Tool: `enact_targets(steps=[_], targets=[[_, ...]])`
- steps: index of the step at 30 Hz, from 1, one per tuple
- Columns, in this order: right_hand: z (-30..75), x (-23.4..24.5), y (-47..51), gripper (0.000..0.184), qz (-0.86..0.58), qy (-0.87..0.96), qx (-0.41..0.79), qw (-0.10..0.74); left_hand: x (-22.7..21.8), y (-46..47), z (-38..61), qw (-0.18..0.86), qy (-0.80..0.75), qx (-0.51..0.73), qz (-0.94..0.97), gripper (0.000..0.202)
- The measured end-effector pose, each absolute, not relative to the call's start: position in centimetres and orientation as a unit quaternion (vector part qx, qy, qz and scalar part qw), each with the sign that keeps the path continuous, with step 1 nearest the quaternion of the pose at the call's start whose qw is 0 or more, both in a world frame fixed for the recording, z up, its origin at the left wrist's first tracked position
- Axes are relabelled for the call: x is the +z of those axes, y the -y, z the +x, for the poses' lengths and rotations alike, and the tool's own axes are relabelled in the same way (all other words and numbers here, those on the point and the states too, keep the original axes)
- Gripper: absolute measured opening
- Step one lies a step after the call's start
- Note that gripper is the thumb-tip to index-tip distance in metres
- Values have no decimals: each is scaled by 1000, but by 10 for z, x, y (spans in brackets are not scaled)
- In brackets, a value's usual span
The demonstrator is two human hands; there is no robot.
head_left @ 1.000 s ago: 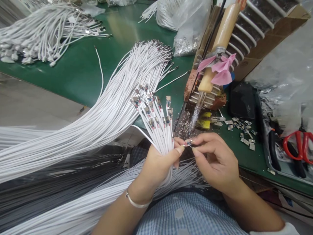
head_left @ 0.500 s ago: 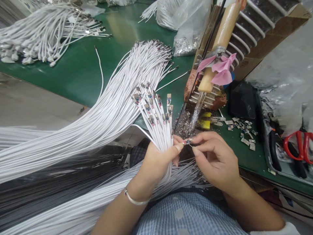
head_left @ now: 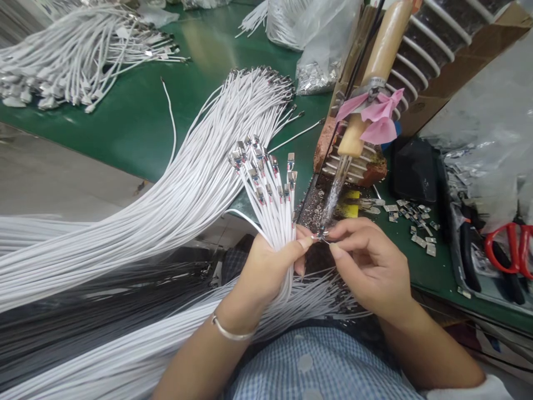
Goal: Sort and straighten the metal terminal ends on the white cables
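My left hand [head_left: 270,266] is closed around a bundle of white cables [head_left: 272,222] with small metal USB connectors at their upper ends. Its thumb and finger also pinch the end of one cable beside the bundle. My right hand [head_left: 370,261] is closed, fingertips at a small connector [head_left: 321,235] on that cable end. A thin wire [head_left: 327,242], seemingly solder, runs from the right thumb and finger to the connector. The tip of a wooden-handled soldering iron [head_left: 353,141] points down and appears to touch the connector; fingers partly hide the joint.
More white cables [head_left: 166,189] lie across the green table [head_left: 125,139] and over my lap. Loose connectors [head_left: 416,216] lie right of the iron. A tray holds red-handled scissors [head_left: 508,250]. The iron rests in a coiled metal holder [head_left: 420,61] by a brick [head_left: 327,141].
Both hands have moved up slightly, bringing the connector from just below the soldering iron's tip up to it. The cable bundle has shifted slightly right.
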State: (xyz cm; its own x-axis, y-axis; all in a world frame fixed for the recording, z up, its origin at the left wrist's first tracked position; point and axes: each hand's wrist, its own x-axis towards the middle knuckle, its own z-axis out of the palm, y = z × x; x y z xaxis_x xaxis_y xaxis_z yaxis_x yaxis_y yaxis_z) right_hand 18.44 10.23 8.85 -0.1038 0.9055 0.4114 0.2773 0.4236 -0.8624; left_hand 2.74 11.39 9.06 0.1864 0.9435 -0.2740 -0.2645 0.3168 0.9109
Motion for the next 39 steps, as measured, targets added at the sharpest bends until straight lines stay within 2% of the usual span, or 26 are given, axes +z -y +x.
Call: enact_targets(steps=[39], targets=[[187, 93, -105, 18, -440, 674, 334, 490, 88, -115, 25, 685, -437, 451, 369, 5]])
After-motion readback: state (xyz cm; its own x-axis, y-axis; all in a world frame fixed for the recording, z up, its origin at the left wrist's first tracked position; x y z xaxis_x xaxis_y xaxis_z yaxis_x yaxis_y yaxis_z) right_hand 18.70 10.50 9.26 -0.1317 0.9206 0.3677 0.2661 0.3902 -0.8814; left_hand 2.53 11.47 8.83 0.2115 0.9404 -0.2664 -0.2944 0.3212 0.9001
